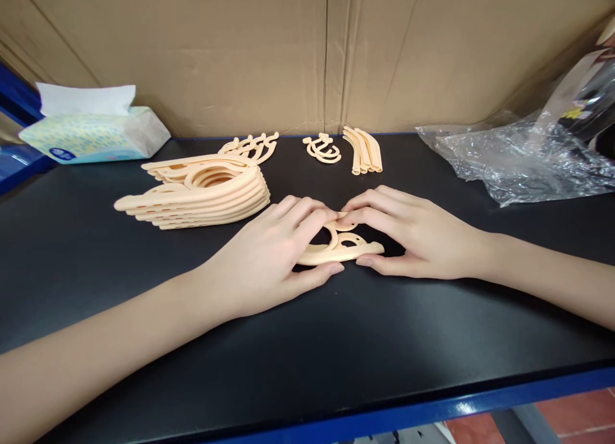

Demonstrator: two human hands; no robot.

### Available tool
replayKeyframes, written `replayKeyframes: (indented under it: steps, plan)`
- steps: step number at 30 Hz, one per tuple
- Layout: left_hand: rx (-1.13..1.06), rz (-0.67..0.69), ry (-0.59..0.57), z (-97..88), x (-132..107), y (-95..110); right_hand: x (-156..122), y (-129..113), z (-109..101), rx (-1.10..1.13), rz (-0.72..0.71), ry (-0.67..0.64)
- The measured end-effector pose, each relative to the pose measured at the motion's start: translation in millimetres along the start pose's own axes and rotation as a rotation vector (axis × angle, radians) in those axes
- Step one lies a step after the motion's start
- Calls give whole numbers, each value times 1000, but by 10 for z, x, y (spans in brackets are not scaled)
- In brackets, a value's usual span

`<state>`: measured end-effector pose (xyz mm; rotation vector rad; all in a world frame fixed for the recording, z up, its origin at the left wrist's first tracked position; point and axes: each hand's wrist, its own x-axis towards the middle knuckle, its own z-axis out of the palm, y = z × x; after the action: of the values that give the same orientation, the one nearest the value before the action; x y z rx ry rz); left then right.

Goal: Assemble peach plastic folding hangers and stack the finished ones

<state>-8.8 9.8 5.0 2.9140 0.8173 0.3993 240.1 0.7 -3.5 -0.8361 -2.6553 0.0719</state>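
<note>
Pointing inward: left hand, right hand

Hands: two, one left hand and one right hand.
Cream openwork piece, between the hands: one visible, partly covered; whether more lie beneath cannot be told.
Stack of cream curved frames, left: one stack, at least five layers showing along its near side; exact total hidden by overlap.
Cream hooks, far left of centre: one cluster, at least four, overlapping.
Smaller cluster of hooks, far centre: one, about three, tangled.
Cream tubes, far, right of the smaller cluster: one bundle, apparently four.
Tissue pack, far left: one, with one tissue protruding.
Clear plastic bag, far right: at least one.
Black tabletop: one.
</note>
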Motion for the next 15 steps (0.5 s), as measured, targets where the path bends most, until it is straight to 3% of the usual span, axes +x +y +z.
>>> replayKeyframes:
  steps: [15]
  plan:
    - [-10, -3, 8, 6, -21, -4, -5, -2, 2, -8, 1, -10]
